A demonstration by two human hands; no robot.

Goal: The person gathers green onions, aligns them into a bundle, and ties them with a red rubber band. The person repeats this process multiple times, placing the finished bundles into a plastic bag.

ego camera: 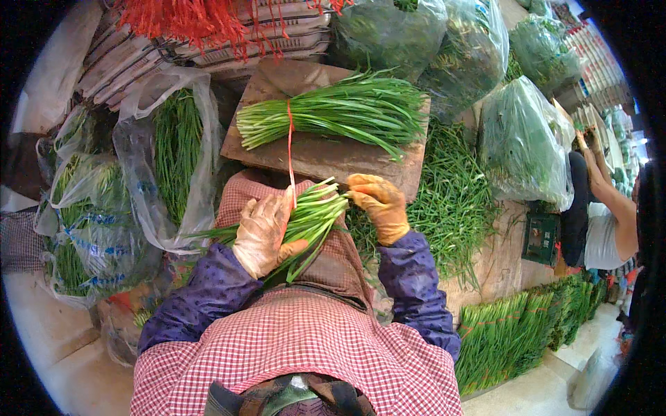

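Note:
My gloved left hand [264, 236] holds a small bunch of garlic chives [317, 210] over my lap, pale cut ends pointing right. My right hand [379, 208], in an orange-stained glove, is at those pale ends with its fingers bent together; whether a stalk is pinched there is too small to tell. In front, a larger bundle of chives [343, 112] lies across a wooden board [333, 158], leaves to the right. A red tie [290, 132] crosses the bundle near its pale end, and its tail runs down to my left hand.
Red ties [192, 23] hang over stacked plastic crates [125, 57]. Plastic bags of chives [104, 223] stand left; more bags [525, 140] stand right. Loose leaf scraps [452, 203] pile beside the board. Tied bundles [504, 333] stand at lower right. Another person [606, 208] works far right.

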